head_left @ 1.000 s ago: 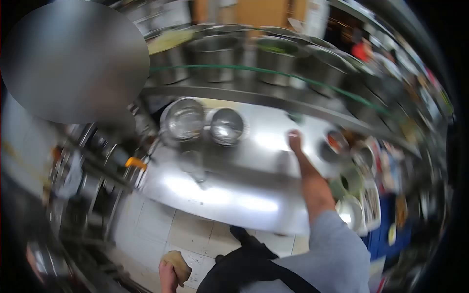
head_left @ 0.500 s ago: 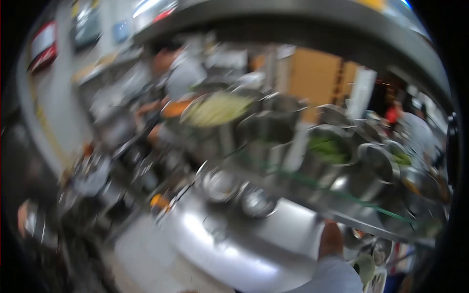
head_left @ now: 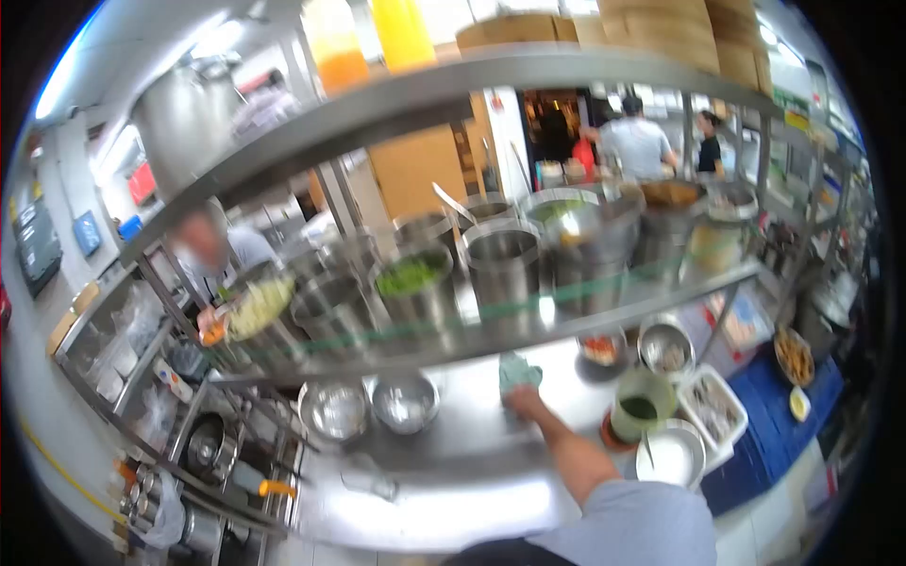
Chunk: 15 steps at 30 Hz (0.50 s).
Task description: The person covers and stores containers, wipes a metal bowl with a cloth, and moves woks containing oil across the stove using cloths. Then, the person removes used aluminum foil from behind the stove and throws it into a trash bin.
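Well, steel tabletop (head_left: 462, 462): two metal bowls (head_left: 332, 411) sit near its far left corner, and a white bowl (head_left: 672, 455) is by its right edge.
Right hand (head_left: 525, 405): a flat palm and slow, even strokes would work best, clear of the bowls. Blur hides the fingers, so I can't tell how tight they are.
Left hand: out of sight.
Green cloth (head_left: 518, 372): near the far edge, just past the fingertips, maybe touching them.

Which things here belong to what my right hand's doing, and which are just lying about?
Probably part of it:
green cloth at the right hand
steel counter

Seemingly just lying about:
two steel bowls
white tray
pale green container
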Motion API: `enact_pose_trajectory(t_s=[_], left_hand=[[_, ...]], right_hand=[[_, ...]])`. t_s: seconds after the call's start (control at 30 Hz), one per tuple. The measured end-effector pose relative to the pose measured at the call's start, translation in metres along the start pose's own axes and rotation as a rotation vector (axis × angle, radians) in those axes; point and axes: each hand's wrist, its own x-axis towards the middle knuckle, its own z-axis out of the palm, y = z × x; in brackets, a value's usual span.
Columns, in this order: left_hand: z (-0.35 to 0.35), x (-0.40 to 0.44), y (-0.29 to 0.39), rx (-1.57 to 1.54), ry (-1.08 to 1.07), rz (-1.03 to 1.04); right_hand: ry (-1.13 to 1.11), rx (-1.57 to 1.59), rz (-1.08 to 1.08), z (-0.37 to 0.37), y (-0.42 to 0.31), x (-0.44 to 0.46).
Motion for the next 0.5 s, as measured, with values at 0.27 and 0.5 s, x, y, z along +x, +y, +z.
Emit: enact_pose_trajectory(t_s=[0.27, 0.5], left_hand=[[-0.027, -0.057, -0.031, -0.261, -0.071, -0.022], [-0.053, -0.119, -0.054, -0.313, 0.011, -0.058]], right_hand=[[0.444, 1.664, 0.13, -0.198, -0.07, -0.11], [0.061, 1.714, -0.143, -0.233, -0.13, -0.179]])
